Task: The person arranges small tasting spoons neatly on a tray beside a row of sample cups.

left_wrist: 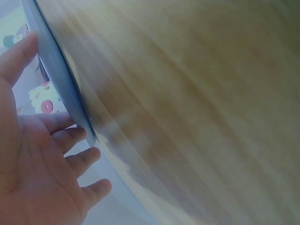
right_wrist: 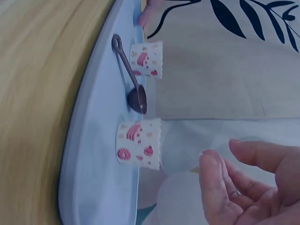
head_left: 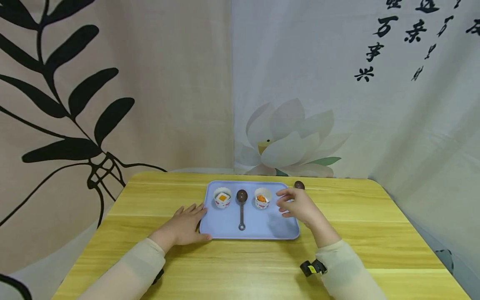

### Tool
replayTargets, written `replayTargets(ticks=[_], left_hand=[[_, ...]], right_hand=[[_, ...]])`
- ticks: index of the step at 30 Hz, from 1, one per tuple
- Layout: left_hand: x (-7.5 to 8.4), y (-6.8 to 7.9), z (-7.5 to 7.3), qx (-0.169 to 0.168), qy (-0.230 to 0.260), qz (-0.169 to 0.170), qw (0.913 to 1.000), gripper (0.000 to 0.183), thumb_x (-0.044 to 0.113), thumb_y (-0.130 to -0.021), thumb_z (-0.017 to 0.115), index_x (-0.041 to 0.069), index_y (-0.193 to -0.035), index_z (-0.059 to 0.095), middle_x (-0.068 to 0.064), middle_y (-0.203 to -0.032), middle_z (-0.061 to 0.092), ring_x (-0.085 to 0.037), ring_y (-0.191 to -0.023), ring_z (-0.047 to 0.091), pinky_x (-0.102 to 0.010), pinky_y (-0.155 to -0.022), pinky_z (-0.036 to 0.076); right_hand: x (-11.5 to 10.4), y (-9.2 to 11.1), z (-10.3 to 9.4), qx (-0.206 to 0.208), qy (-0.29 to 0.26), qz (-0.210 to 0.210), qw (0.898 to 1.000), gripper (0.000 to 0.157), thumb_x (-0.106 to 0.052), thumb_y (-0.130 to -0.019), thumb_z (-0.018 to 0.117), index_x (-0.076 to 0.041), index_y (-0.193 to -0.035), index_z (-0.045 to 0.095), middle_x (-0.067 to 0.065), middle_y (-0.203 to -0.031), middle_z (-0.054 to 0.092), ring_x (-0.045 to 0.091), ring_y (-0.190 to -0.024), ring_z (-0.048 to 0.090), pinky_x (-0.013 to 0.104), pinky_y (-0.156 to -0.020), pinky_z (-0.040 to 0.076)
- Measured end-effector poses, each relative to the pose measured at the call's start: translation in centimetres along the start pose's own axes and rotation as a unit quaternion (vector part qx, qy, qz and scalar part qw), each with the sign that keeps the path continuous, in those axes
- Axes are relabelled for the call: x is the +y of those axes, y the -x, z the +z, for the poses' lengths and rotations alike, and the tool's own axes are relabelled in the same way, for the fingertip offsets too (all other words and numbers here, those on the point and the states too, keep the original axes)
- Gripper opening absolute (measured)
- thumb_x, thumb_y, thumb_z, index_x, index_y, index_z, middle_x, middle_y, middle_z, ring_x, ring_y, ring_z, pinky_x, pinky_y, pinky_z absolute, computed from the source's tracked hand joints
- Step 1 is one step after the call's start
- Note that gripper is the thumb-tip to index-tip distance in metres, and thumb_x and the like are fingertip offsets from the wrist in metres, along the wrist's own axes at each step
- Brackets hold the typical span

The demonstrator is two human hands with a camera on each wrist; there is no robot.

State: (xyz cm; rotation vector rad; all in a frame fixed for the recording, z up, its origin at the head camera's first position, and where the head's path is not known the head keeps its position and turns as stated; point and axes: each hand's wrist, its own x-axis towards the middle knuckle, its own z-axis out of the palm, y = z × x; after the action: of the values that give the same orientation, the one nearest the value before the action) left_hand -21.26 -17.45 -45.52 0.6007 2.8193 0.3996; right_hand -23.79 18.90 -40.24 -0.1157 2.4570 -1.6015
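A pale blue tray [head_left: 225, 229] lies on the table. On it stand a left paper cup [head_left: 223, 203] holding a white-and-orange piece [head_left: 223, 197] and a right paper cup [head_left: 262, 204] holding an orange piece [head_left: 261, 198]. Between the cups rests a brown measuring spoon [head_left: 241, 208], its round bowl away from me. My left hand [head_left: 186, 225] touches the tray's left edge with spread fingers. Above the tray's right side, near the right cup, hovers my right hand [head_left: 300, 205]. Its thumb [right_wrist: 255, 154] and fingers are apart, loosely bent, with nothing visible between them.
Behind my right hand, just past the tray's back right corner, sits a dark brown round thing [head_left: 299, 184], partly hidden. The wooden table [head_left: 247, 266] runs back to printed curtains [head_left: 187, 104]. A dark device [head_left: 313, 267] is strapped to my right wrist.
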Motion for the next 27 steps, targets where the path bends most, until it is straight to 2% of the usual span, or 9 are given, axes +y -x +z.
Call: replayTargets(ticks=[12,22,27], left_hand=[[-0.1,0.0,0.1,0.004,0.000,0.004,1.0000,0.098,0.064,-0.086,0.066,0.000,-0.154,0.036,-0.016,-0.162,0.026,-0.043,-0.148,0.022,-0.066,-0.116,0.012],[-0.2,-0.2,0.3,0.005,-0.007,0.003,1.0000,0.098,0.065,-0.086,0.065,0.000,-0.154,0.036,-0.015,-0.163,0.026,-0.042,-0.148,0.022,-0.066,-0.116,0.012],[-0.3,-0.2,0.3,0.004,-0.010,0.003,0.9999,0.098,0.066,-0.086,0.065,0.001,-0.154,0.035,-0.015,-0.163,0.026,-0.043,-0.148,0.023,-0.066,-0.116,0.013]], right_hand=[[1.1,0.1,-2.3,0.021,0.018,0.006,1.000,0.032,-0.004,-0.096,0.065,0.006,-0.127,0.060,0.017,-0.105,0.063,0.038,-0.095,0.067,0.036,-0.073,0.060],[1.7,0.3,-3.5,0.039,0.032,0.003,0.999,0.034,-0.006,-0.097,0.065,0.006,-0.129,0.060,0.020,-0.108,0.063,0.032,-0.091,0.069,0.044,-0.077,0.060],[2.2,0.2,-4.2,0.041,0.022,0.005,0.999,0.034,-0.005,-0.098,0.063,0.008,-0.129,0.058,0.021,-0.111,0.062,0.031,-0.092,0.068,0.043,-0.077,0.059]])
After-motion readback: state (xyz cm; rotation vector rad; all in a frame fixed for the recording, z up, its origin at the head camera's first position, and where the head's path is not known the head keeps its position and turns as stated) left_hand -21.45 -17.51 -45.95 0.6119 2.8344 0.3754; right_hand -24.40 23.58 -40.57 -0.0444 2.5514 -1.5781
